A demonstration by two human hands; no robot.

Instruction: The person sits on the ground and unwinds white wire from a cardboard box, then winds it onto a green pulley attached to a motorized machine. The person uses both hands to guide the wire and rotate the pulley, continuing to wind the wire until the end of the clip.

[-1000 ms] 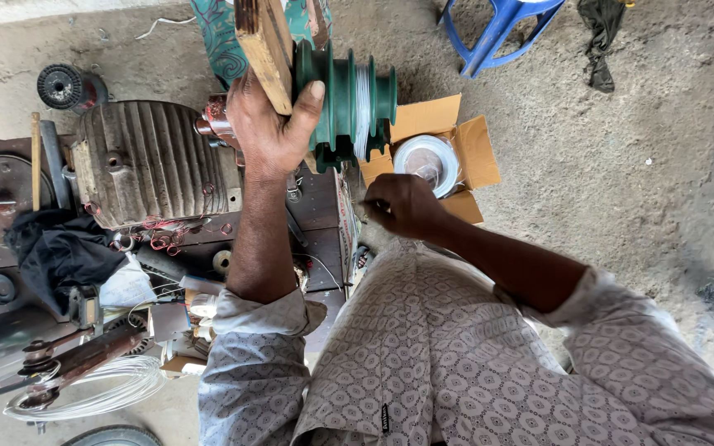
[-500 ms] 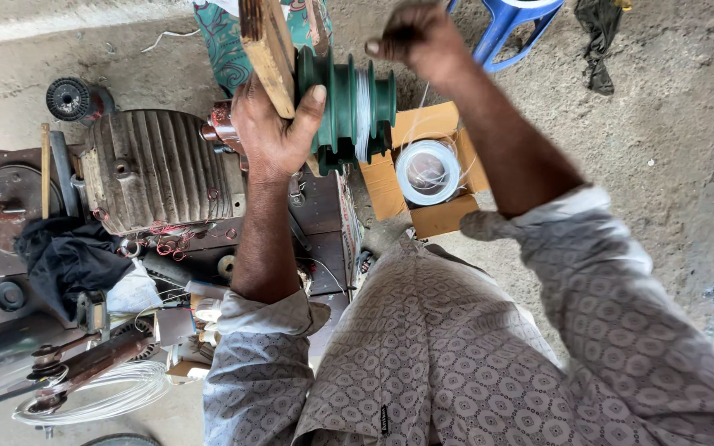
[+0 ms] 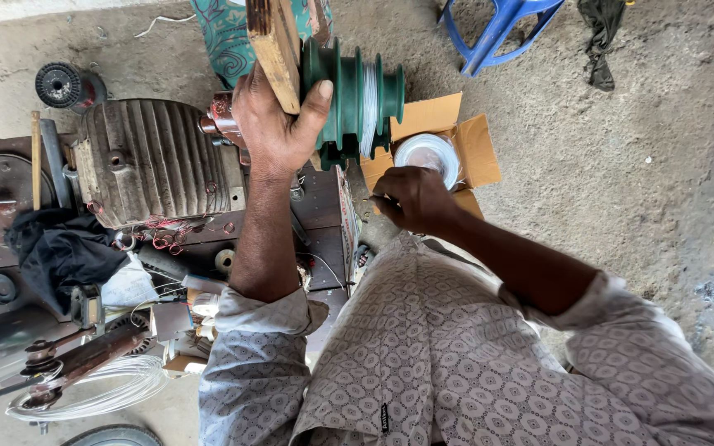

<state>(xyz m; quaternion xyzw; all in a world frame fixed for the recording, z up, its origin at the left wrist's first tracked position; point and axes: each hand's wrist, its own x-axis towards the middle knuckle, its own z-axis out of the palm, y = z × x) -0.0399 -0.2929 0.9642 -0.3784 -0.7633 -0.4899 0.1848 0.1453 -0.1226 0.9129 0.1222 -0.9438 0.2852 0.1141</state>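
Observation:
My left hand (image 3: 278, 124) grips a wooden block (image 3: 270, 41) pressed against a green stepped winding former (image 3: 345, 91), thumb on the former's near rim. Thin pale wire (image 3: 367, 99) lies in one of the former's grooves. My right hand (image 3: 411, 198) sits below the former, fist closed on what looks like a crank handle, which the fingers mostly hide. A grey part (image 3: 373, 227) sticks out under that fist. Both sleeves are patterned grey.
A ribbed grey motor body (image 3: 150, 161) lies to the left on a dark bench. An open cardboard box (image 3: 477, 136) holds a spool of pale wire (image 3: 427, 157). A blue plastic stool (image 3: 497, 29), a black cloth (image 3: 59, 248) and a loose wire coil (image 3: 101, 392) lie around.
My right hand went from below the former up above it, then came back down to its low position, a full circle. The left hand kept its grip on the block and former.

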